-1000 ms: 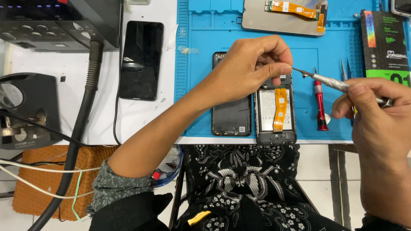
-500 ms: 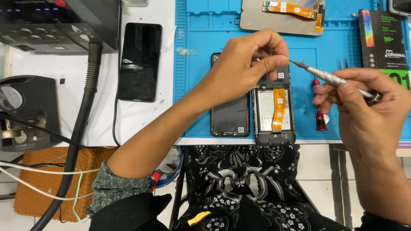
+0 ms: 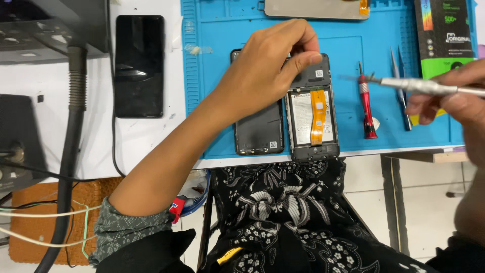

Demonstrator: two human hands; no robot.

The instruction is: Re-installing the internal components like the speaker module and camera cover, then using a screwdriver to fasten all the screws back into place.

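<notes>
An opened phone (image 3: 312, 121) lies on the blue mat (image 3: 343, 45), its battery and an orange flex cable exposed. My left hand (image 3: 268, 71) rests over the phone's top end, thumb and fingertips pinching at its upper edge. The phone's dark back cover (image 3: 259, 130) lies just left of it, partly under my wrist. My right hand (image 3: 454, 101) holds a silver screwdriver (image 3: 419, 86) level at the right, its tip pointing left, away from the phone and above the mat.
A red screwdriver (image 3: 368, 101) and tweezers (image 3: 401, 86) lie on the mat right of the phone. A black phone (image 3: 139, 65) sits on the white bench to the left. A grey hose (image 3: 70, 151) hangs at left. A boxed part (image 3: 444, 35) stands at top right.
My right hand has drawn the silver screwdriver back to the right, away from the phone's top. My left hand stays pinched at the phone's upper edge.
</notes>
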